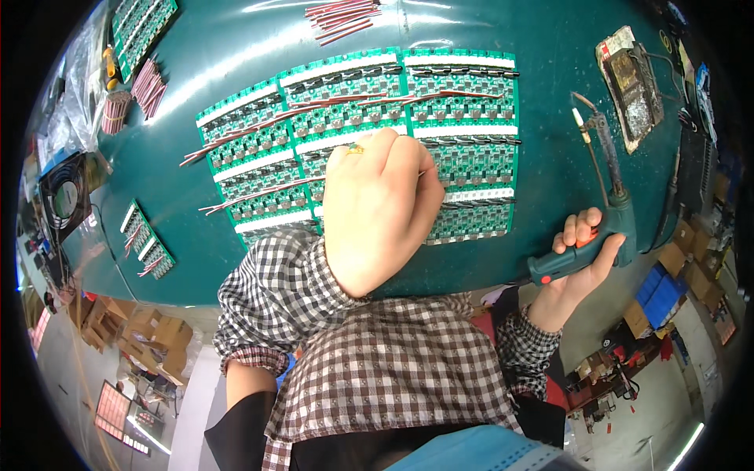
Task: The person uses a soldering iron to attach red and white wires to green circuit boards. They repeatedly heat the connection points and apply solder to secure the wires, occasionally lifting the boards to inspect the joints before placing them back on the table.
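Observation:
Rows of green circuit boards (471, 165) lie side by side, with white strips, black wires and small parts on them. My left hand (381, 208) is over the middle of the boards, closed, thumb and fingers pinched together; what they hold is hidden. Thin red wires (267, 195) lie across the lower row and reach toward this hand, and more red wires (345, 100) cross the upper row. At the right, my right hand (585, 251) is wrapped round the handle of a green soldering gun (620, 212), whose tip points away from me beside the boards.
A soldering tip-cleaning tray (631, 90) sits at the far right. Bundles of red wires (342, 20) lie at the back, with further bundles (148, 88) at the left. A small board (147, 242) lies near the left edge, beside a black fan (66, 195). Another board stack (141, 31) is far left.

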Demonstrator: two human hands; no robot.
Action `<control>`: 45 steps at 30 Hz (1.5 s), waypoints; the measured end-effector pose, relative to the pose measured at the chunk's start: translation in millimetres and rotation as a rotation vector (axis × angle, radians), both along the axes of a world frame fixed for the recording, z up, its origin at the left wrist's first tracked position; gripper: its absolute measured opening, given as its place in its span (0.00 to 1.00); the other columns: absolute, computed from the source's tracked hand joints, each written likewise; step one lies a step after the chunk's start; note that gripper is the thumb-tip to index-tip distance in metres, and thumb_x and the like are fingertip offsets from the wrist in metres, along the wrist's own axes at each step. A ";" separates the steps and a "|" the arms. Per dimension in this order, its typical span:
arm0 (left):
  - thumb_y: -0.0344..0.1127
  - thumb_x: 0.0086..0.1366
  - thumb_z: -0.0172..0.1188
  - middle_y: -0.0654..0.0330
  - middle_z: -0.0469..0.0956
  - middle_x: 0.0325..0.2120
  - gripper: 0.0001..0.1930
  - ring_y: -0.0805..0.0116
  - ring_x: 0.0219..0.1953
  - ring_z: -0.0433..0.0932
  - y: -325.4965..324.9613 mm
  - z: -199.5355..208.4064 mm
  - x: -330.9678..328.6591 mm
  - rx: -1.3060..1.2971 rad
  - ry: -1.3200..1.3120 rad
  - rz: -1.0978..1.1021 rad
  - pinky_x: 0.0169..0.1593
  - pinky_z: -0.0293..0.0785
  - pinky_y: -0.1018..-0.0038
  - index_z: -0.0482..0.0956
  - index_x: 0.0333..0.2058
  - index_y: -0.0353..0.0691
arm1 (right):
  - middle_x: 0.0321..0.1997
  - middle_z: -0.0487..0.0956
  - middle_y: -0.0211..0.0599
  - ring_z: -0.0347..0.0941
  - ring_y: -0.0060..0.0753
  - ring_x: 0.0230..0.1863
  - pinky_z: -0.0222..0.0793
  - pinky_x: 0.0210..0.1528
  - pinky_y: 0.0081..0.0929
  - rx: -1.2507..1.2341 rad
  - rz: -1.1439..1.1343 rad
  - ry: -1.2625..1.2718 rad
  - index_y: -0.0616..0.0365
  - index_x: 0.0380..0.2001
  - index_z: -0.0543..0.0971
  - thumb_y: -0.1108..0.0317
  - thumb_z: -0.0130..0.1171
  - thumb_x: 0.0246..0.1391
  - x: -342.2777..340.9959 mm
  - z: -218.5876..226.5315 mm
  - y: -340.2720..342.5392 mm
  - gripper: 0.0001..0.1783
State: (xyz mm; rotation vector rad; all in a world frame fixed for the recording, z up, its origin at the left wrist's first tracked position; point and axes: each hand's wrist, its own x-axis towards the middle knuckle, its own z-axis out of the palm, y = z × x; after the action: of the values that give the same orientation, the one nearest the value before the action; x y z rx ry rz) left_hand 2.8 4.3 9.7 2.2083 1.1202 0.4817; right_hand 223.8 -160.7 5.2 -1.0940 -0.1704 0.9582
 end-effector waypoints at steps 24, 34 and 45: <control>0.38 0.46 0.74 0.59 0.73 0.30 0.25 0.66 0.36 0.75 105.0 5.8 42.4 0.006 0.042 -0.311 0.41 0.73 0.71 0.74 0.40 0.35 | 0.27 0.67 0.27 0.64 0.22 0.28 0.69 0.26 0.19 0.313 -0.023 0.242 0.59 0.38 0.69 0.42 0.53 0.58 13.9 -13.2 -9.5 0.27; 0.28 0.55 0.67 0.55 0.80 0.36 0.20 0.72 0.37 0.79 75.5 73.1 25.2 -0.875 -0.712 -0.010 0.42 0.75 0.78 0.68 0.44 0.31 | 0.26 0.64 0.22 0.61 0.15 0.27 0.66 0.25 0.14 0.508 -0.135 0.481 0.56 0.37 0.68 0.45 0.57 0.57 21.7 -9.2 -6.2 0.24; 0.24 0.59 0.61 0.53 0.79 0.39 0.21 0.72 0.40 0.79 41.1 107.5 -6.9 -0.943 -1.175 0.226 0.45 0.76 0.78 0.64 0.50 0.29 | 0.24 0.60 0.19 0.58 0.09 0.25 0.60 0.22 0.09 0.163 -0.339 0.139 0.55 0.38 0.67 0.44 0.53 0.59 9.5 4.4 9.1 0.23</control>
State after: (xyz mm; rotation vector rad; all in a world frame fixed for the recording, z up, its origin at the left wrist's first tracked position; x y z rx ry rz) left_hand -4.1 45.4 117.2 0.7189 0.6626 0.9195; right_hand 233.3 -151.7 9.6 -0.8685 0.0497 0.6991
